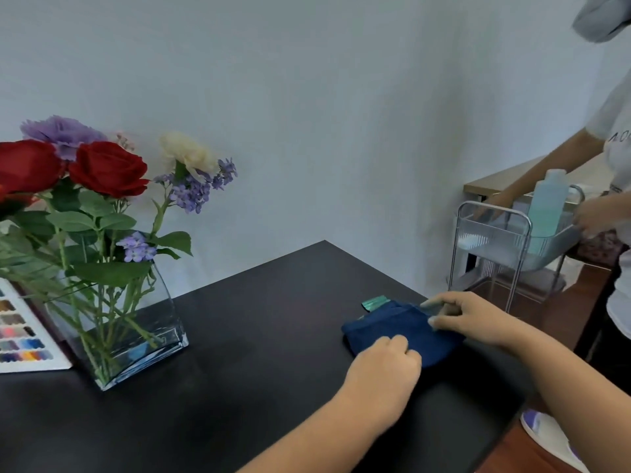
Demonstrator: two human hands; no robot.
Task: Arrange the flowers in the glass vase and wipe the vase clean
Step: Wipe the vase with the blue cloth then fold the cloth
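Note:
A square glass vase [143, 339] stands at the left of the black table [239, 336], holding red roses [107, 169], purple and cream flowers with green stems. At the right edge lies a folded dark blue cloth [396, 327]. My left hand [386, 373] has its fingers curled onto the cloth's near edge. Over at the cloth's far right corner, the fingers of my right hand [467, 317] pinch it.
A colour swatch card [20, 332] leans behind the vase at the left. A small green object [375, 302] lies just beyond the cloth. To the right another person handles a clear trolley [512, 240] carrying a pale blue bottle [548, 206].

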